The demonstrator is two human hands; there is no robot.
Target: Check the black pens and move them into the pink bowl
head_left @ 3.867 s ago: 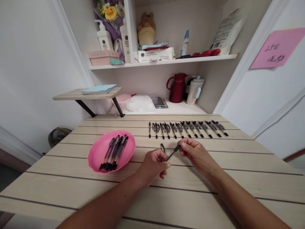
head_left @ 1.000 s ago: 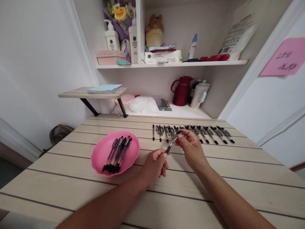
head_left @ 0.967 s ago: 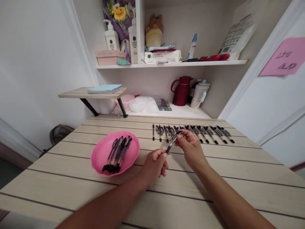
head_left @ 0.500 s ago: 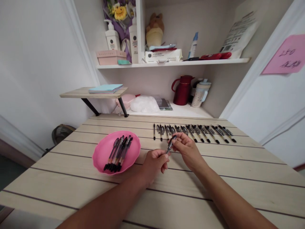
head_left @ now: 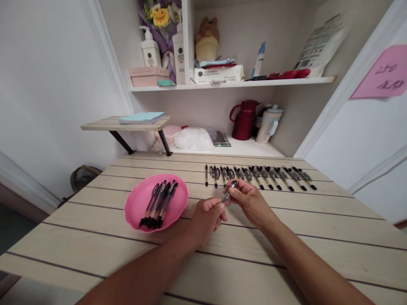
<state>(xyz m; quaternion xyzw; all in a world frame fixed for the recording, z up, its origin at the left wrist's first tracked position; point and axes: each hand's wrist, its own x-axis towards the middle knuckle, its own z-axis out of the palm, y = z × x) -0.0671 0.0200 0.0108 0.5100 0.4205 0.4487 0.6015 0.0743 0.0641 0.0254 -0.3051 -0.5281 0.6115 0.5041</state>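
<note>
A gel pen [head_left: 226,196] with a dark cap end is held between both hands over the middle of the table. My left hand [head_left: 208,216] is closed around its lower part, hiding that end. The fingers of my right hand [head_left: 246,197] pinch it near the capped upper end. To the left, a pink scalloped bowl [head_left: 133,203] holds several capped black pens [head_left: 159,205], all lying side by side. Beyond my right hand, a row of pens [head_left: 276,178] stretches across the table, with separate caps [head_left: 231,173] lying between the pen bodies.
The slatted wooden table [head_left: 280,258] fills the foreground. At its back left stands a small raised shelf [head_left: 104,123] with blue paper [head_left: 141,117]. Behind are a red jug [head_left: 244,120], a pale cup [head_left: 269,125] and a white plastic bag [head_left: 193,139].
My right fingers have shifted slightly along the pen toward my left hand, and the pen's cap end has tilted a little. The bowl and the row of pens stay in place.
</note>
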